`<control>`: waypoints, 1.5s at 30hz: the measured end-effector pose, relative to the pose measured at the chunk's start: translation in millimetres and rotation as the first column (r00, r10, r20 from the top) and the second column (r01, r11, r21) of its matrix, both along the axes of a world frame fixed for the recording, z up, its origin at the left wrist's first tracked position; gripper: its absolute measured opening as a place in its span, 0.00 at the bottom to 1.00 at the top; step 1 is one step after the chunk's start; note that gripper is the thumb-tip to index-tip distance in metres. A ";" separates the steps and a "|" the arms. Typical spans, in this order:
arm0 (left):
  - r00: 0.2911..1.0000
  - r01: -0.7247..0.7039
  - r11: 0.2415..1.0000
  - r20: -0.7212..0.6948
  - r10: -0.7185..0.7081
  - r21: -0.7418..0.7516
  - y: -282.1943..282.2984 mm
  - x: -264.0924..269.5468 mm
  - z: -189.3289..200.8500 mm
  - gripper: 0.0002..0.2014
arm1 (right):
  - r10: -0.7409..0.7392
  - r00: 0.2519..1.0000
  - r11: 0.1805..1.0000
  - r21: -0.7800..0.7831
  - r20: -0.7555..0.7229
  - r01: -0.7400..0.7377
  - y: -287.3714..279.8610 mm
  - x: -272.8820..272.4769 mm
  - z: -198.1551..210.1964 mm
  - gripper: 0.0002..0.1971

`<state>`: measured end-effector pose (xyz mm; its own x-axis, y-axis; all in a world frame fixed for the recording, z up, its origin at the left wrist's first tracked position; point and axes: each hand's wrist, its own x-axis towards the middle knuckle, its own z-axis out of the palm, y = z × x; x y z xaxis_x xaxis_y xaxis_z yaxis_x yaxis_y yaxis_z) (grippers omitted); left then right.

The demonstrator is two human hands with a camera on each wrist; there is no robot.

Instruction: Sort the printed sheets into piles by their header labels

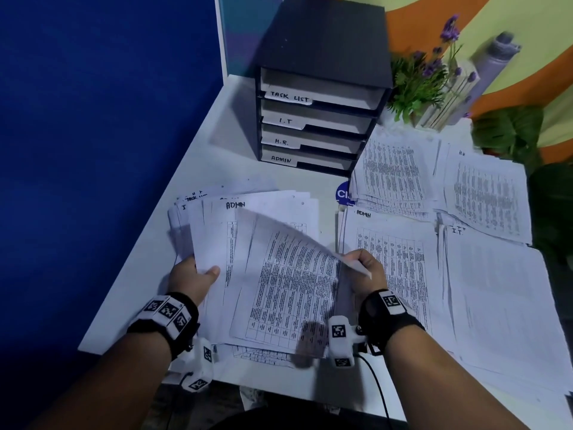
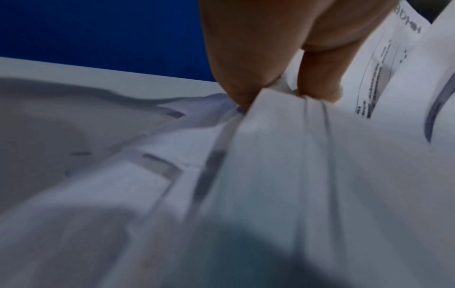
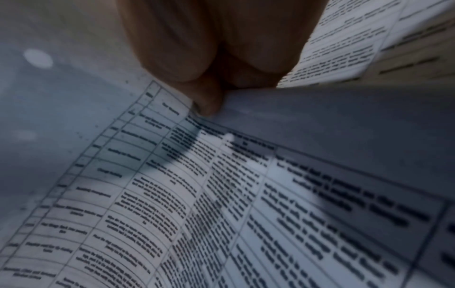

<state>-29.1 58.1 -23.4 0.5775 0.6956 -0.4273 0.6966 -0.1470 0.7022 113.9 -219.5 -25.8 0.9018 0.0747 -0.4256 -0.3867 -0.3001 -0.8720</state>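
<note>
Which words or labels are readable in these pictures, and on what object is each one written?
"TASK LIST": top tray label of the black organizer
"I.T": second tray label
"H.R.": third tray label
"ADMIN": bottom tray label
"ADMIN": sheet in the left hand
"ADMIN": near pile
"I.T": right pile
"H.R": far right pile, faint
"Cl": blue sticker, cut off
Printed tables: too blurred to read.

Black drawer unit (image 1: 319, 97) at twelve o'clock on the white table (image 1: 198, 169); purple-flowered plant (image 1: 431, 76) at one, blue wall (image 1: 93, 119) at nine
</note>
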 end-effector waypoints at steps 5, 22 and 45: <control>0.999 -0.020 0.999 0.046 0.021 -0.026 -2.1 -1.6 0.5 0.14 | 0.003 1.000 0.997 0.082 0.005 -0.003 2.9 -2.9 4.9 0.16; 0.993 -0.008 0.989 0.117 0.026 -0.145 -17.6 4.7 -0.7 0.12 | -0.040 0.995 0.991 0.121 -0.090 0.051 1.9 -0.1 2.5 0.12; 0.998 -0.058 0.997 0.012 0.057 0.058 -29.2 7.2 -3.7 0.19 | 0.273 0.960 0.886 -0.373 -0.061 -0.276 1.1 -14.1 -6.8 0.05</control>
<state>-21.9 28.9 -27.1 0.5401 0.7514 -0.3790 0.6976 -0.1477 0.7011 99.7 -218.4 -32.7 0.8657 0.1528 -0.4766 -0.2465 -0.6987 -0.6717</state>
